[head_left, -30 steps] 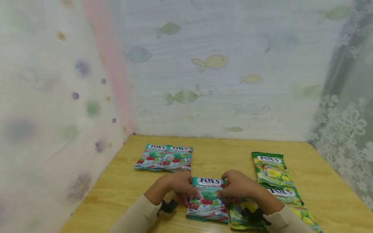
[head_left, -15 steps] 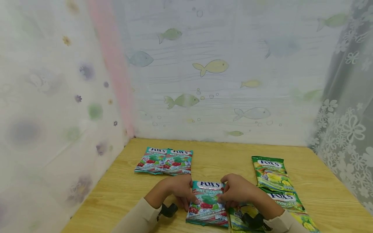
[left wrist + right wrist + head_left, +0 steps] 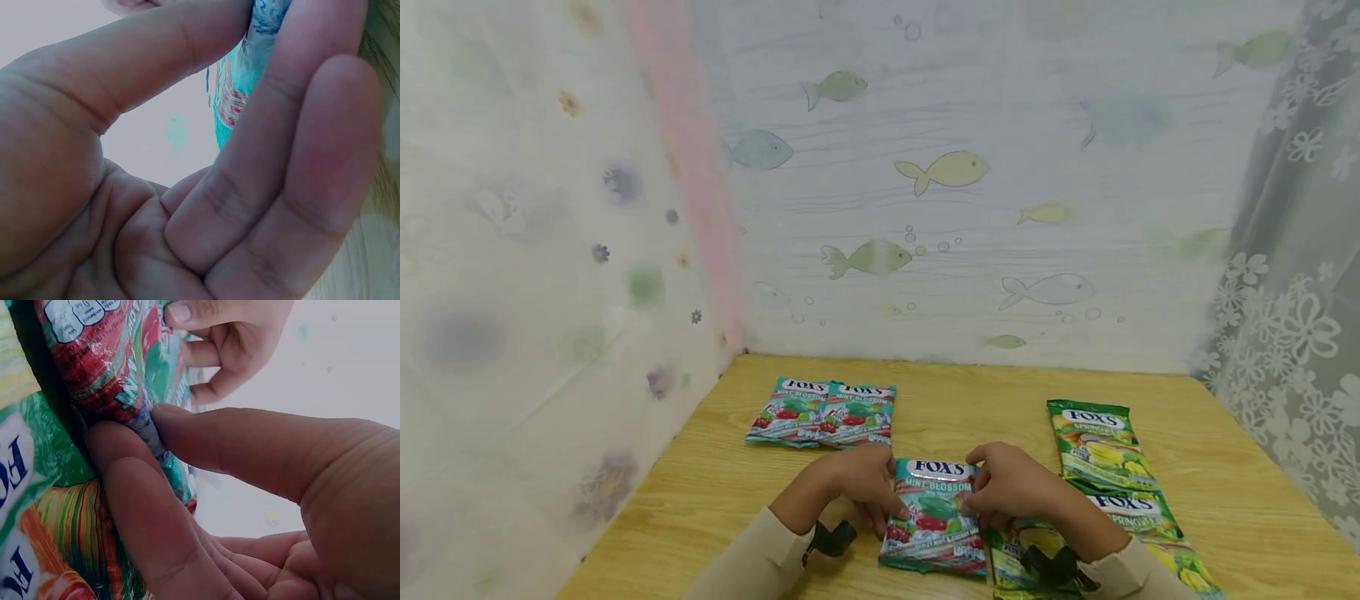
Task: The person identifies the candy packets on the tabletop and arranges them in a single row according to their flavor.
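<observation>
A teal and red candy bag, lettered FOX'S Mint Blossom, lies at the front middle of the table. My left hand grips its left edge, thumb on the face and fingers at the side. On the opposite edge, my right hand pinches the bag between thumb and fingers. The right wrist view shows this pinch on the bag's side closely, with the left hand beyond. In the left wrist view only a strip of the bag shows behind the fingers.
Two more Mint Blossom bags overlap at the back left of the wooden table. Several green and yellow FOX'S bags, among them one at the back, lie on the right, partly under my right forearm. Patterned curtains hang behind.
Both hands keep their grip on the teal bag, which stays in nearly the same place. The head view tilts slightly, shifting the whole scene a little.
</observation>
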Action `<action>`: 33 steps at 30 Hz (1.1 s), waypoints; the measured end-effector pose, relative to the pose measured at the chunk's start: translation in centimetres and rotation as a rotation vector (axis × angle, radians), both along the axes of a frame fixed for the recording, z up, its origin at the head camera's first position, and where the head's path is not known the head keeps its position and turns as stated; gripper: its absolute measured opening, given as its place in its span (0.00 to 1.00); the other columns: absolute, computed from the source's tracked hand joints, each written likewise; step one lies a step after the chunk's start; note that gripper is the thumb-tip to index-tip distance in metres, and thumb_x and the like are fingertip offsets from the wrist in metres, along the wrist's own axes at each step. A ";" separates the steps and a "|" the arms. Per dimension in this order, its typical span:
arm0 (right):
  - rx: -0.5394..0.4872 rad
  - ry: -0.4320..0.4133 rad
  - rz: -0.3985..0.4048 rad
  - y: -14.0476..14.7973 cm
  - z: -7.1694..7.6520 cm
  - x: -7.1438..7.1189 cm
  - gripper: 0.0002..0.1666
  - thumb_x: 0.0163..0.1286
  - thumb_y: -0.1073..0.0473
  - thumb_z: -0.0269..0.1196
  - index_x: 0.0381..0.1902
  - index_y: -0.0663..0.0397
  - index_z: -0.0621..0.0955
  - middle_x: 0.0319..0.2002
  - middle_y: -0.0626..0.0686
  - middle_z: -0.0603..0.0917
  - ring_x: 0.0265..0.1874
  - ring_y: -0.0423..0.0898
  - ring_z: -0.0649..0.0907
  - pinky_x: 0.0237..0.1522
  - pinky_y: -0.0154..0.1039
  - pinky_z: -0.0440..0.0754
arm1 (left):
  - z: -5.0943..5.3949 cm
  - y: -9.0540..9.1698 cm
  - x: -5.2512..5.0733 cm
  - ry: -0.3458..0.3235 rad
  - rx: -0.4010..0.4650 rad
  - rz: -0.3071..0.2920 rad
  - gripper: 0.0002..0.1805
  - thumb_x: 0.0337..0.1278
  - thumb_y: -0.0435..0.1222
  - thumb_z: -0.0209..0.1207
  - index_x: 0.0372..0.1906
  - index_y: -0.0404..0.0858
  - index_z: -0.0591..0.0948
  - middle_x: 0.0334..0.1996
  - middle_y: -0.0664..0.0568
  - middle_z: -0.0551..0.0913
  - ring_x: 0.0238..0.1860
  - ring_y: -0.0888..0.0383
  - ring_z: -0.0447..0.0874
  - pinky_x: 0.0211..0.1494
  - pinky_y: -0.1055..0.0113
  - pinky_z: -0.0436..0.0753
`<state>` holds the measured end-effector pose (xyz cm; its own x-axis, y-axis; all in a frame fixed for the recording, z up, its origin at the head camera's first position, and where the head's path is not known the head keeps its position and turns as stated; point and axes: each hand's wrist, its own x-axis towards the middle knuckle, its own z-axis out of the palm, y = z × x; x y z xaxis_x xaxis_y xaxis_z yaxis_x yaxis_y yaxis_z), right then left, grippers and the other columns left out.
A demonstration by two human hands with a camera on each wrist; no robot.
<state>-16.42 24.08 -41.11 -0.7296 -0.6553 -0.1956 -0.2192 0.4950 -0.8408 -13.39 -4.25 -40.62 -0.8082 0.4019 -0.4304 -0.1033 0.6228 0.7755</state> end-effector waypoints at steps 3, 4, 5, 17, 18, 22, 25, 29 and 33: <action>-0.002 -0.007 -0.018 0.1 0.0 0.0 0.46 0.63 0.60 0.76 0.71 0.76 0.67 0.32 0.54 0.87 0.23 0.52 0.88 0.27 0.46 0.87 | 0.1 0.2 0.0 -0.002 -0.003 0.004 0.27 0.58 0.37 0.75 0.55 0.32 0.73 0.25 0.40 0.90 0.24 0.49 0.91 0.32 0.58 0.90; -0.005 -0.013 -0.027 0.1 -0.1 0.1 0.46 0.63 0.60 0.76 0.71 0.76 0.67 0.32 0.54 0.87 0.23 0.52 0.88 0.28 0.46 0.87 | 0.1 0.2 0.0 -0.003 0.001 0.008 0.27 0.58 0.37 0.75 0.55 0.32 0.73 0.25 0.39 0.90 0.24 0.49 0.91 0.33 0.58 0.90; -0.006 -0.014 -0.036 0.1 -0.1 0.1 0.46 0.62 0.61 0.76 0.71 0.75 0.68 0.33 0.54 0.87 0.24 0.52 0.88 0.28 0.46 0.87 | 0.2 0.2 -0.1 -0.004 0.006 0.011 0.27 0.58 0.37 0.75 0.55 0.32 0.73 0.26 0.39 0.90 0.25 0.48 0.91 0.33 0.57 0.90; -0.017 0.018 -0.089 -0.3 -0.3 -0.4 0.47 0.61 0.61 0.77 0.72 0.71 0.69 0.35 0.53 0.85 0.25 0.49 0.86 0.27 0.44 0.85 | 0.0 -0.4 -0.3 0.065 0.054 0.019 0.30 0.58 0.34 0.74 0.58 0.30 0.70 0.25 0.41 0.90 0.23 0.51 0.90 0.33 0.57 0.90; -0.023 0.013 -0.091 -0.3 -0.3 -0.4 0.47 0.61 0.61 0.77 0.73 0.71 0.68 0.36 0.53 0.86 0.24 0.50 0.86 0.27 0.45 0.86 | 0.0 -0.4 -0.4 0.072 0.057 0.014 0.29 0.58 0.35 0.74 0.58 0.30 0.70 0.25 0.42 0.90 0.23 0.51 0.90 0.33 0.57 0.90; -0.034 0.017 -0.102 -0.2 -0.1 -0.4 0.49 0.61 0.62 0.76 0.74 0.71 0.66 0.36 0.54 0.86 0.25 0.51 0.87 0.28 0.45 0.88 | 0.0 -0.4 -0.5 0.082 0.072 0.001 0.29 0.59 0.35 0.73 0.58 0.31 0.70 0.25 0.42 0.90 0.24 0.49 0.91 0.32 0.57 0.90; -0.043 0.028 -0.106 -0.1 0.1 -0.5 0.49 0.62 0.62 0.76 0.75 0.71 0.65 0.35 0.54 0.86 0.25 0.51 0.87 0.28 0.46 0.88 | 0.1 -0.4 -0.6 0.081 0.088 0.008 0.29 0.59 0.35 0.73 0.57 0.31 0.70 0.25 0.41 0.90 0.24 0.48 0.91 0.31 0.56 0.90; -0.067 0.031 -0.105 0.0 0.3 -0.6 0.49 0.62 0.63 0.75 0.75 0.72 0.64 0.34 0.55 0.85 0.25 0.52 0.87 0.28 0.47 0.88 | 0.1 -0.4 -0.7 0.090 0.093 0.018 0.31 0.58 0.35 0.74 0.59 0.29 0.69 0.25 0.41 0.89 0.24 0.47 0.91 0.31 0.56 0.90; -0.095 0.010 -0.103 0.1 0.1 -0.7 0.49 0.63 0.64 0.75 0.76 0.72 0.63 0.34 0.56 0.85 0.26 0.52 0.88 0.28 0.47 0.89 | -0.3 -0.3 -0.7 0.097 0.089 0.021 0.34 0.59 0.34 0.74 0.62 0.29 0.68 0.25 0.42 0.90 0.24 0.48 0.91 0.31 0.56 0.90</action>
